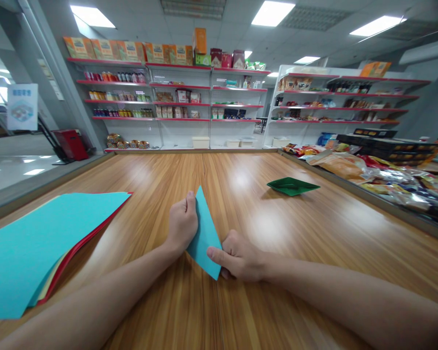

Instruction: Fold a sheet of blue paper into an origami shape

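A folded piece of light blue paper [205, 236] is held up between my hands, tilted above the table. My left hand [182, 221] is closed round its left edge, the thumb pointing up and the other fingers hidden behind the sheet. Lower down, my right hand [239, 256] pinches the right corner, with the thumb lying on the front face. To the right and farther back rests a folded green paper boat [294, 186]. On the left lies a stack of coloured paper [58, 228], blue on top with cream and red sheets showing beneath.
The wooden table [153, 311] has a raised rim. Bagged snacks [350, 167] and black boxes [379, 146] crowd the right side. Stocked shelves [182, 87] stand beyond the far edge. A sign on a stand [22, 107] and a red box [71, 144] are at the left.
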Demonstrator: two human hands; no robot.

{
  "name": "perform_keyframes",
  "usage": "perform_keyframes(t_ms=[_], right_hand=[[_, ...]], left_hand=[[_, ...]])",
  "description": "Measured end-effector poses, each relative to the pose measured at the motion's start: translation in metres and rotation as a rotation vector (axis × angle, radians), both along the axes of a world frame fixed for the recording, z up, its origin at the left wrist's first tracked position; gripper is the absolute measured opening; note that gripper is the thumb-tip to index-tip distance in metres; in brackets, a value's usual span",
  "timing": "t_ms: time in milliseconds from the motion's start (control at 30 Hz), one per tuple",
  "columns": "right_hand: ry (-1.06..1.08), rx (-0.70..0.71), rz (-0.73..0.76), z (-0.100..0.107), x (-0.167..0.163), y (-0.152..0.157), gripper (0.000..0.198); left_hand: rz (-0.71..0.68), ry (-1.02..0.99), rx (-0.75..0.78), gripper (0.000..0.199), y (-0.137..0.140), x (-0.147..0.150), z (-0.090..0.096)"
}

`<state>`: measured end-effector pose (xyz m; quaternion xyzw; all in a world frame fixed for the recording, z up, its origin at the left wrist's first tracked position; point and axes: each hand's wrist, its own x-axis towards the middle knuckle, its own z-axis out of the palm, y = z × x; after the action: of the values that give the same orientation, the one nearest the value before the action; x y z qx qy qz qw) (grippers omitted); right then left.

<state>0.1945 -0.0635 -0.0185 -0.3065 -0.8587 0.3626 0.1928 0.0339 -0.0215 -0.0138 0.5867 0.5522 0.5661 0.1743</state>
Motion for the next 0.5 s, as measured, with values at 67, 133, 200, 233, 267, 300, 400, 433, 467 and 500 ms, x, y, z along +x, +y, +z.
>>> perform_keyframes(t_ms=[67,133,200,233,267,300,400,433,467,500], right_hand=[[-0.004,-0.032,0.047,0.0012,0.0013,0.0014,0.073],[-0.002,-0.073,0.110,0.0017,0.0033,0.0034,0.071],[0.008,-0.112,0.168,0.0018,0.0054,0.0051,0.071],[0.011,-0.122,0.193,0.0019,0.0062,0.0055,0.070],[0.012,-0.118,0.214,0.0022,0.0066,0.0055,0.070],[0.008,-0.100,0.229,0.0026,0.0067,0.0052,0.069],[-0.027,0.040,0.239,0.0038,0.0050,0.0027,0.065],[-0.041,0.099,0.226,0.0040,0.0040,0.0018,0.063],[-0.056,0.152,0.208,0.0040,0.0029,0.0009,0.061],[-0.068,0.192,0.191,0.0039,0.0020,0.0003,0.060]], left_hand=[[-0.053,-0.011,-0.017,0.047,-0.0004,0.0016,-0.0010],[-0.093,-0.024,-0.033,0.047,-0.0008,0.0035,-0.0021],[-0.127,-0.024,-0.041,0.048,-0.0016,0.0055,-0.0030],[-0.144,-0.018,-0.040,0.047,-0.0023,0.0065,-0.0032],[-0.161,-0.009,-0.037,0.047,-0.0031,0.0075,-0.0033],[-0.178,0.004,-0.032,0.047,-0.0039,0.0083,-0.0033],[-0.200,0.030,-0.023,0.048,-0.0062,0.0097,-0.0028],[-0.202,0.032,-0.025,0.048,-0.0067,0.0097,-0.0027],[-0.203,0.032,-0.028,0.048,-0.0070,0.0095,-0.0025],[-0.205,0.031,-0.030,0.048,-0.0071,0.0093,-0.0023]])
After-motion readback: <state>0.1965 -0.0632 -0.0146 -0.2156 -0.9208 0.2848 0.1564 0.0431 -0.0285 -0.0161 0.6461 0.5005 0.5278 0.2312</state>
